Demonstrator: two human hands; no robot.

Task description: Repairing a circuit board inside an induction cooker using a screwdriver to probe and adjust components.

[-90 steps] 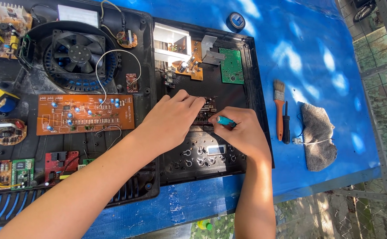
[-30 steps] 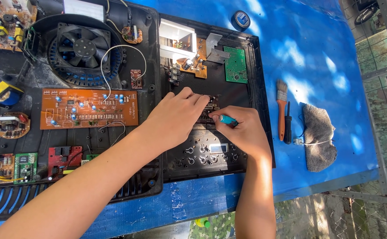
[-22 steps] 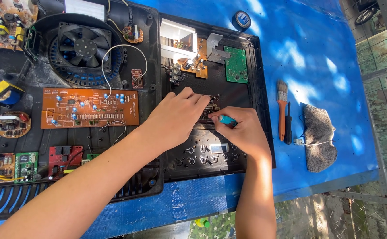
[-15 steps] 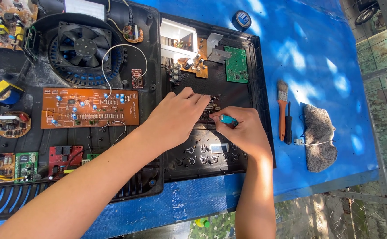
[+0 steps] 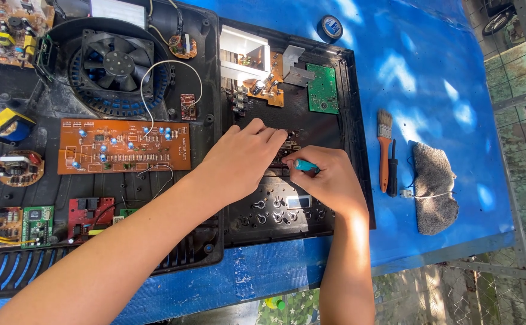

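From my remote seat: both hands are over the black panel on the right half of the blue desk. My right hand has its fingers wrapped tight round a teal-handled tool, prob. a small screwdriver; the tip is hidden under the left fingertips, so I can't tell what it sits on. My left hand lies flat-ish, fingers nearly closed and pressed down on a small part at the panel's centre, just above the button area w/ its little display window. It grips nothing I can make out.

Step in hand, my read: working a fastener or clip at mid-panel, left hand steadying, right driving.

Next move needs, I'd say, the tool kept square to the panel and the left-hand pressure steady so the part won't shift.

Nearby: green board at top of panel, orange board and fan in the left shell, brush and grey rag well apart to the right.
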